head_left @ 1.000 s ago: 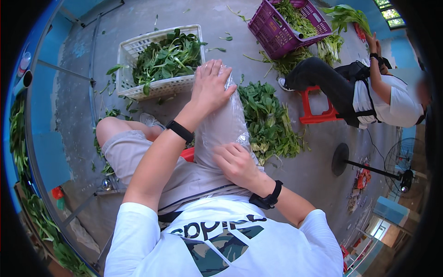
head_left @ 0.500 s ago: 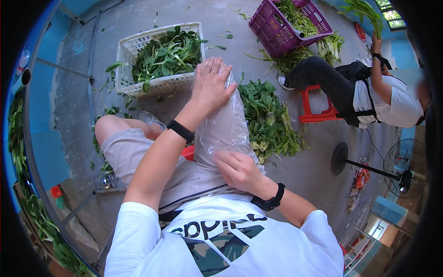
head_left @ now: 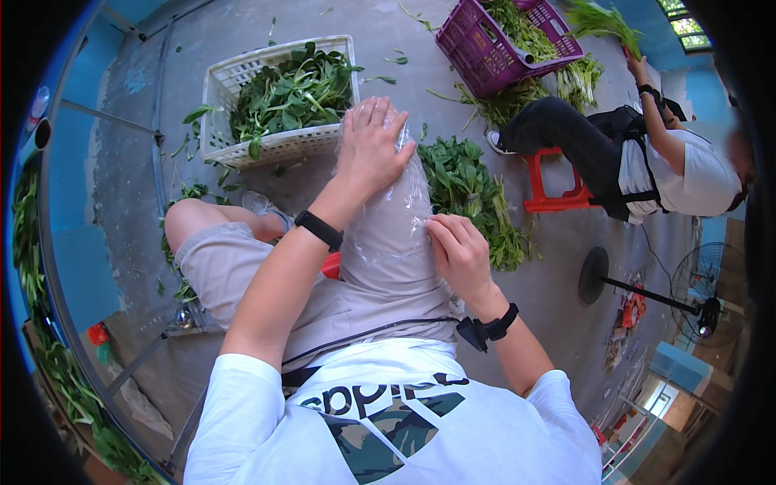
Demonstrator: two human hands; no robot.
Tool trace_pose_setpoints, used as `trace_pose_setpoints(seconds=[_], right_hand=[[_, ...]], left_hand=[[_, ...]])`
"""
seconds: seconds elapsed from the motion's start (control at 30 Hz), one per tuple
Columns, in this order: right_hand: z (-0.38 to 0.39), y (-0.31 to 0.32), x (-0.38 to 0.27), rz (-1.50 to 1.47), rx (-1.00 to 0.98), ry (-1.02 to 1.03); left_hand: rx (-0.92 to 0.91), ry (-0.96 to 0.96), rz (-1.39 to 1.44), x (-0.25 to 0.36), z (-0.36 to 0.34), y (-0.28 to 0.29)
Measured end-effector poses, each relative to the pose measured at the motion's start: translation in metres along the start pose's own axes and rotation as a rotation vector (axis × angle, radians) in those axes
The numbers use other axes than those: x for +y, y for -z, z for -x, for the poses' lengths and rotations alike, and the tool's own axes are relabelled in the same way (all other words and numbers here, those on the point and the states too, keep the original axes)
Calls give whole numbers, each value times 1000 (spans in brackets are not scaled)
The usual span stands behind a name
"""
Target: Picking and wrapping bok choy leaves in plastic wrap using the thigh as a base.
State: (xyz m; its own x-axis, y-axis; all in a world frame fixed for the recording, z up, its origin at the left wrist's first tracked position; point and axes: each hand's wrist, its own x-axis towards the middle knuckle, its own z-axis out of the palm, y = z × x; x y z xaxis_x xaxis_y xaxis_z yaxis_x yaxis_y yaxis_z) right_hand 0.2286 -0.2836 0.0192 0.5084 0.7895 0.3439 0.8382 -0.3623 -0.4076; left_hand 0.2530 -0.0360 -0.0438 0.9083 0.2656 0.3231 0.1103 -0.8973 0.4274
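A clear plastic sheet point(head_left: 412, 190), perhaps a bag, is draped over my right thigh and knee. My left hand point(head_left: 372, 145) lies flat on it at the knee, fingers stretched out. At the sheet's right edge, partway along the thigh, my right hand point(head_left: 462, 255) pinches the plastic between thumb and fingertips. Just beyond my left hand stands a white basket point(head_left: 212, 121) holding loose leafy greens point(head_left: 295, 93). Bundled greens point(head_left: 473, 202) lie on the floor to the right of my knee.
A purple crate point(head_left: 477, 56) of greens stands at the far right. A co-worker point(head_left: 663, 153) holds up a bunch of greens point(head_left: 602, 24) beside a red stool point(head_left: 558, 182). A fan point(head_left: 699, 299) stands at right. Metal framing point(head_left: 121, 117) and more greens point(head_left: 73, 388) line the left.
My right hand has moved right and slightly farther forward along the thigh, to the sheet's right edge. My left hand stays at the knee. The co-worker's bunch has swung left.
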Motion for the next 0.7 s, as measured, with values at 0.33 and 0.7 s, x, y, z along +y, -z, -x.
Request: trace_pose_setpoints(seconds=[0.33, 0.7], right_hand=[[25, -4, -1, -78, -1, -48], [9, 9, -1, -82, 94, -233]], left_hand=[[1, 5, 16, -2, 1, 1], [-64, 18, -33, 2, -3, 5]])
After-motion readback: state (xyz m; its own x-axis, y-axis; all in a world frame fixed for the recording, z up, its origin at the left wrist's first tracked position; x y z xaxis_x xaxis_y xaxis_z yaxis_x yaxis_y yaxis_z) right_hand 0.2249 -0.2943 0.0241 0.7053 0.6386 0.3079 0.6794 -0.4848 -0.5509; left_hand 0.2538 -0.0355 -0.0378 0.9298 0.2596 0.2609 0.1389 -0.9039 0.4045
